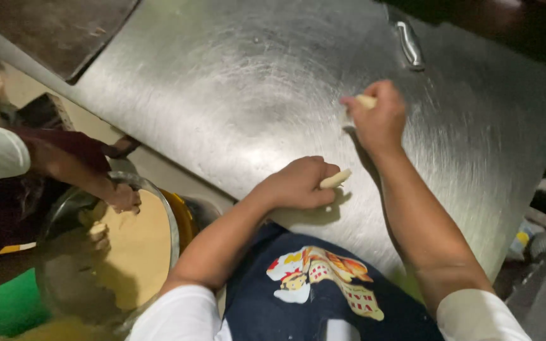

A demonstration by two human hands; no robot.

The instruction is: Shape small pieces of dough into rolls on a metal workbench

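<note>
Each hand clenches a dough piece (336, 179) — left hand (298, 183) near the steel counter's (235, 82) front edge, right hand (380, 120) mid-counter — and loose grips could drop them off that edge.

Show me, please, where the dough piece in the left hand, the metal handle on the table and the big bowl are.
dough piece (336, 179), head view, on the pale end sticking out of the fist.
metal handle (409, 44), head view, on the middle of the bar.
big bowl (170, 221), head view, on its right rim.

no packages, labels, signs (or screens) visible
</note>
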